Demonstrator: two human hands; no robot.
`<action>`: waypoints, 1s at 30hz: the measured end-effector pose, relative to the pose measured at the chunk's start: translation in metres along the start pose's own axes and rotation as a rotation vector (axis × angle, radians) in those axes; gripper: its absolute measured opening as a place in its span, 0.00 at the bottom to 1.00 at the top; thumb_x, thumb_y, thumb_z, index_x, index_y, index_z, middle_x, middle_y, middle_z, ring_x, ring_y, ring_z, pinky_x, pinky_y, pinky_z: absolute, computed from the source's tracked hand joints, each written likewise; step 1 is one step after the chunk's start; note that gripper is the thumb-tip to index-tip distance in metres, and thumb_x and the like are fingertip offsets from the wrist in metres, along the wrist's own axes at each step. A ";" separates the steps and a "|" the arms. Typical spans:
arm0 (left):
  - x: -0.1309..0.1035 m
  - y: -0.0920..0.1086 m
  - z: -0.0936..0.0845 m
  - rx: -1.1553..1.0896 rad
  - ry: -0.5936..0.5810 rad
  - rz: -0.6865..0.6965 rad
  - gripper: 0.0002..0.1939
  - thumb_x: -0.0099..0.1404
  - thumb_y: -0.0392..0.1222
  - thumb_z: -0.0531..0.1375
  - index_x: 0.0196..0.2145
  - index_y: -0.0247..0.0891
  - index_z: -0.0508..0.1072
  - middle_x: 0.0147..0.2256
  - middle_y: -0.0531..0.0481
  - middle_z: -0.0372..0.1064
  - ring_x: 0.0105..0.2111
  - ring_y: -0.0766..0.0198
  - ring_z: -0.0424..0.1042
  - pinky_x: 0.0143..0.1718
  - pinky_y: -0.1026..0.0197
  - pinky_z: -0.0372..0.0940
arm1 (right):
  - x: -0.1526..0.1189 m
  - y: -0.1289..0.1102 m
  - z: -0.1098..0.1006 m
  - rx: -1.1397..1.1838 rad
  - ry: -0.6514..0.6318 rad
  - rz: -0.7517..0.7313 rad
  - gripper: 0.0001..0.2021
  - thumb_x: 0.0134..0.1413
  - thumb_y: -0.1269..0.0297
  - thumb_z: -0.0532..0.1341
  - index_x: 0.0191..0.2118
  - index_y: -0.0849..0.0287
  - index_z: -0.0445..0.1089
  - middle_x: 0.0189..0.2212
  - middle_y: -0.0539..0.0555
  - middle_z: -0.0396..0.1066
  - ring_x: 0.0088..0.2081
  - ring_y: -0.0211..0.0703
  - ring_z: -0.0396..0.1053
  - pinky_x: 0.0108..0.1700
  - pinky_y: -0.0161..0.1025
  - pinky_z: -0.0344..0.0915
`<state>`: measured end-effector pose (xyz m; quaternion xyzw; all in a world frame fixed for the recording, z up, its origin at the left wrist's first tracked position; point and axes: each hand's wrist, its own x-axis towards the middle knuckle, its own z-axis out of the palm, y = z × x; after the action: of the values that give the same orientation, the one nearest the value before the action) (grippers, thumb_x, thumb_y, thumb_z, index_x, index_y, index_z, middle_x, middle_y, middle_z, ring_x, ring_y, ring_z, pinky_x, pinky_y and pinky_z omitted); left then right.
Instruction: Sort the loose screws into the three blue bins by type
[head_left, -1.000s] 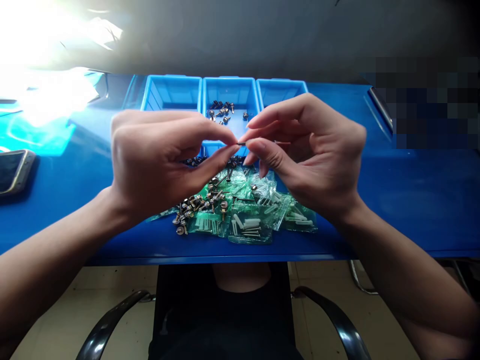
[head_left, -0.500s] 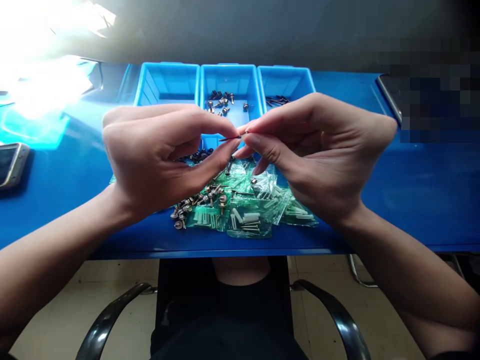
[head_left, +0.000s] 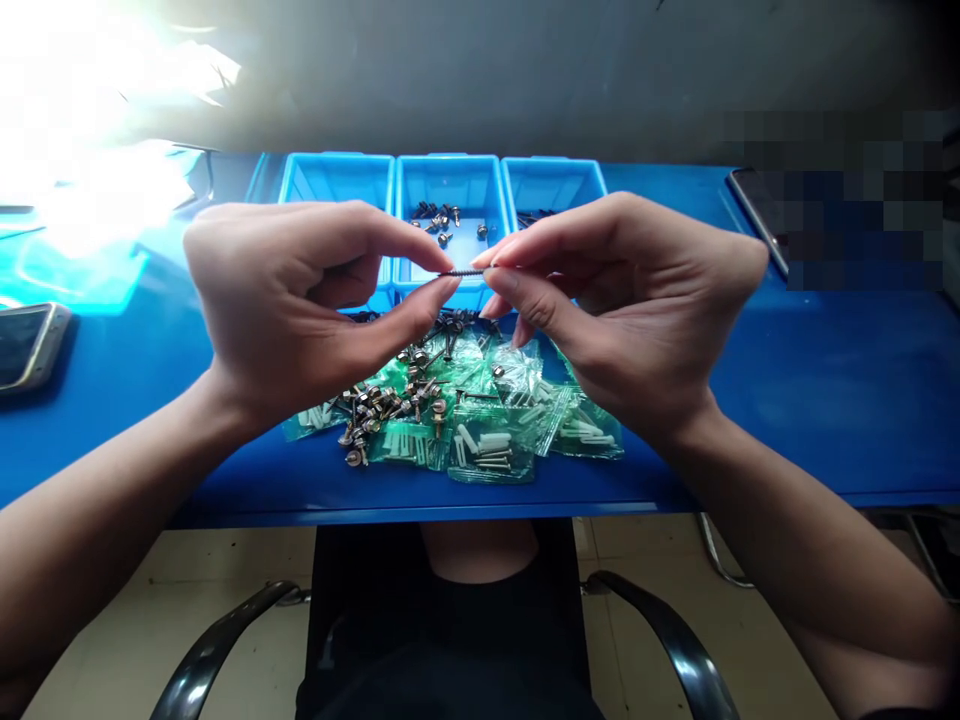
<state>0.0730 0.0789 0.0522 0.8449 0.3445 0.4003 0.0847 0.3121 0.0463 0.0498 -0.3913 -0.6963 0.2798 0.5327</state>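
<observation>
A thin dark screw (head_left: 468, 272) lies level between my two hands, its threaded middle showing. My left hand (head_left: 300, 290) pinches one end between thumb and forefinger. The other end is pinched the same way by my right hand (head_left: 637, 300), its remaining fingers loosely curled below. Under the hands, a pile of metal hex-head screws (head_left: 375, 405) spreads over the table. Beside and partly beneath it are several green-tinted clear packets (head_left: 491, 470) holding white wall plugs and screws.
Three blue bins stand in a row behind the hands: the left bin (head_left: 337, 180), the middle bin (head_left: 448, 172) with hex-head screws, and the right bin (head_left: 553, 178) with dark screws. A phone (head_left: 30, 345) lies at the left, a dark flat device (head_left: 757, 215) at the right.
My hands have drawn slightly apart, the left one shifting left, so more of the screw's thread shows between the fingertips. The camera view has tilted up slightly.
</observation>
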 end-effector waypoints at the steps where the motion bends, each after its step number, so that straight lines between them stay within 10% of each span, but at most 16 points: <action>1: 0.001 0.003 0.001 0.004 0.050 0.005 0.10 0.74 0.51 0.69 0.43 0.43 0.83 0.19 0.59 0.51 0.23 0.70 0.53 0.27 0.57 0.52 | 0.000 0.002 0.001 -0.019 0.012 0.001 0.06 0.65 0.54 0.74 0.41 0.47 0.80 0.43 0.52 0.84 0.39 0.54 0.84 0.37 0.50 0.87; 5: 0.001 0.009 0.003 0.003 0.077 -0.019 0.11 0.72 0.52 0.69 0.41 0.43 0.85 0.17 0.60 0.47 0.22 0.70 0.55 0.26 0.57 0.53 | 0.000 0.007 0.002 -0.038 0.052 -0.035 0.08 0.63 0.47 0.74 0.39 0.42 0.80 0.40 0.48 0.84 0.38 0.54 0.84 0.33 0.50 0.86; 9: 0.002 0.008 0.003 0.027 0.015 -0.058 0.13 0.74 0.52 0.66 0.41 0.40 0.84 0.16 0.60 0.42 0.22 0.71 0.53 0.28 0.58 0.52 | 0.001 0.005 0.002 -0.003 0.065 -0.061 0.04 0.64 0.61 0.75 0.41 0.43 0.82 0.40 0.48 0.85 0.37 0.52 0.84 0.31 0.50 0.84; 16: 0.005 -0.007 0.010 -0.134 0.186 0.011 0.07 0.68 0.36 0.72 0.39 0.38 0.77 0.21 0.61 0.54 0.22 0.76 0.51 0.24 0.64 0.49 | 0.023 0.022 -0.016 -0.125 0.291 -0.172 0.04 0.62 0.66 0.76 0.38 0.51 0.83 0.33 0.50 0.82 0.28 0.42 0.76 0.27 0.43 0.75; 21: 0.003 -0.002 0.011 -0.149 0.167 0.062 0.14 0.66 0.32 0.69 0.49 0.39 0.75 0.20 0.65 0.54 0.19 0.76 0.49 0.22 0.64 0.51 | 0.026 0.030 -0.019 -0.252 0.220 -0.142 0.05 0.62 0.66 0.75 0.44 0.55 0.83 0.43 0.55 0.84 0.27 0.38 0.72 0.23 0.40 0.64; 30: -0.009 0.020 0.019 -0.271 -0.107 0.001 0.35 0.69 0.30 0.61 0.71 0.38 0.59 0.28 0.60 0.63 0.19 0.74 0.49 0.22 0.65 0.54 | 0.000 0.016 0.003 -0.302 -0.102 -0.475 0.07 0.70 0.65 0.69 0.51 0.49 0.80 0.46 0.52 0.81 0.35 0.43 0.77 0.29 0.41 0.76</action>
<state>0.0933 0.0611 0.0423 0.8460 0.2822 0.3976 0.2159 0.3134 0.0548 0.0365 -0.2776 -0.8281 0.0595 0.4834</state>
